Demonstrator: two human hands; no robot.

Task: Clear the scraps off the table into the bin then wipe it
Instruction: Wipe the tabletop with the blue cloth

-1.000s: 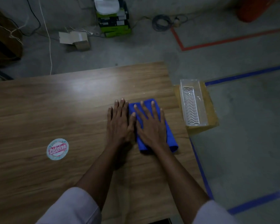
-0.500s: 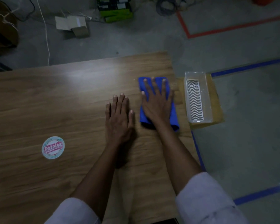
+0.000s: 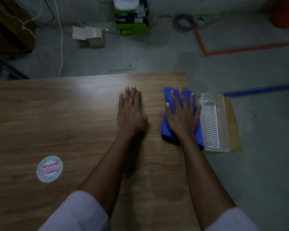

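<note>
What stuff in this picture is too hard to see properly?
All from the head view:
Blue cloth: its middle is hidden under the right hand.
Table: its left and near parts are cut off by the picture's edges, and the sleeves cover some.
Clear bin: too dim to tell whether scraps lie inside.
Round sticker: the small print is blurred.
White thing on the green boxes: cut off by the top edge.

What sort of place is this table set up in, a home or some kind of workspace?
Probably a workshop or storeroom, not a home: a bare grey concrete floor marked with a red tape line and a blue tape line, a coiled dark cable lying loose, and stacked green-and-black cartons.
</note>
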